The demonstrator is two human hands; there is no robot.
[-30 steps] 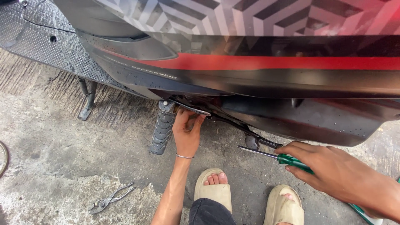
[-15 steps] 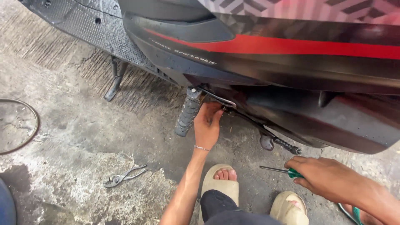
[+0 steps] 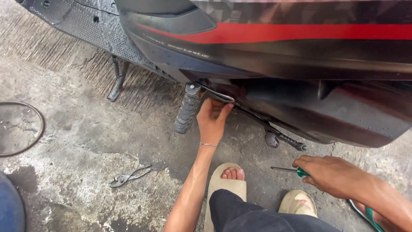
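Chromed metal bracket [image 3: 219, 95], thin and curved, under the scooter's lower edge beside the footpeg: left hand [image 3: 211, 121] reaches up from below, fingers curled around it, thumb on the near side.

Footpeg [image 3: 187, 109]: black ribbed rubber, cylindrical, folded down and slanting, just left of the left hand.

Screwdriver [image 3: 288, 170]: slim steel shaft, green handle, lying nearly level above the floor; right hand [image 3: 330, 175] closed over the handle, well apart from the left hand.

Kick lever [image 3: 279, 136]: dark metal rod with a knurled tip, running out from under the body between the two hands.

Scooter body [image 3: 274, 47]: glossy black panels with a red stripe, textured black plastic footboard to the left, overhanging the work area and leaving a low gap above the floor.

Side stand [image 3: 116, 81]: dark metal, resting on the floor to the left.

Pliers [image 3: 128, 176]: bare steel, jaws apart, lying on the floor, well left of the arm.

Floor [image 3: 77, 141]: rough stained concrete, grooved nearer the scooter, open around the pliers.

Sandals [image 3: 225, 184]: pale, worn, on both feet between the arms.
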